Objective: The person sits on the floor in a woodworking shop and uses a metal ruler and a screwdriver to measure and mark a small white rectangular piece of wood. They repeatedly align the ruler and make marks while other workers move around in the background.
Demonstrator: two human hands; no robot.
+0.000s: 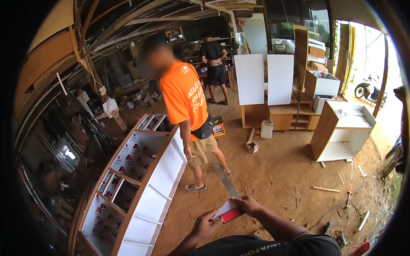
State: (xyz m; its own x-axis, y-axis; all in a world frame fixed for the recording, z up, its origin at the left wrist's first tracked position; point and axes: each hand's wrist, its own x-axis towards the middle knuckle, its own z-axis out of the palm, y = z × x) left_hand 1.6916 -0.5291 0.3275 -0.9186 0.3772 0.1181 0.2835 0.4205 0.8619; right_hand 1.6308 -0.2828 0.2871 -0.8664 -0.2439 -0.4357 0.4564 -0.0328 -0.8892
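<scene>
Two white panels stand upright side by side against a low cabinet, a white jerrycan before it on the dirt floor. Rightward sits an open box; a motorbike stands outside. One person in orange stands nearer than another in black.

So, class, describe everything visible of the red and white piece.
The piece has a flat white part and a bright red strip along its near side. The material is unclear. It is held at a slant above the ground: left hand at its left end, right hand gripping its right.
</scene>
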